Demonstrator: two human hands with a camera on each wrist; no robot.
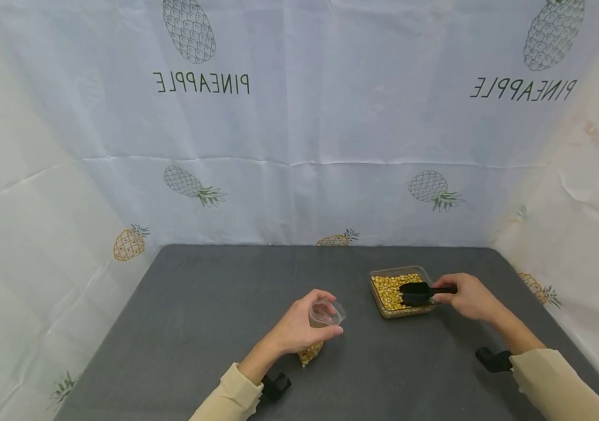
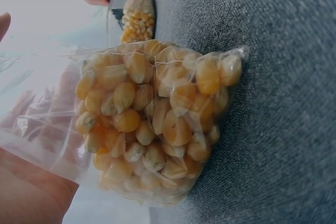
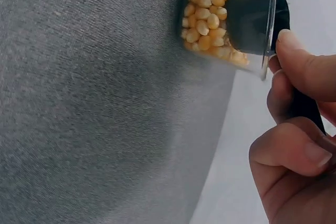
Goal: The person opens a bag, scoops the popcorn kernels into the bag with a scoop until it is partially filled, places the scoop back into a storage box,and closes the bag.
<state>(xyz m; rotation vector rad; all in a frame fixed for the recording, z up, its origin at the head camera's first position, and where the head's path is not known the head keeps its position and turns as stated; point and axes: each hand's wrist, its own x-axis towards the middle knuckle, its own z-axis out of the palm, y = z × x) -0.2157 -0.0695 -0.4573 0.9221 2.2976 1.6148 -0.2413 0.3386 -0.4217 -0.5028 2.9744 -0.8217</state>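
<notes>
My left hand (image 1: 303, 325) holds a clear plastic bag (image 1: 327, 313) by its upper part, the mouth spread between thumb and fingers. Corn kernels (image 2: 147, 114) fill the bag's lower part, which hangs close over the table in the left wrist view. To the right, my right hand (image 1: 469, 296) grips the handle of a black scoop (image 1: 416, 293). The scoop's blade is down among the kernels in a clear rectangular container (image 1: 391, 314). Through the container's wall, the right wrist view shows yellow kernels (image 3: 207, 14) beside the dark blade.
The dark grey table (image 1: 215, 316) reaches back to a pale curtain (image 1: 299, 128) printed with pineapples. More of this cloth hangs at the left and right sides. A black strap mount (image 1: 276, 386) sits on the left wrist, another mount (image 1: 493, 359) on the right.
</notes>
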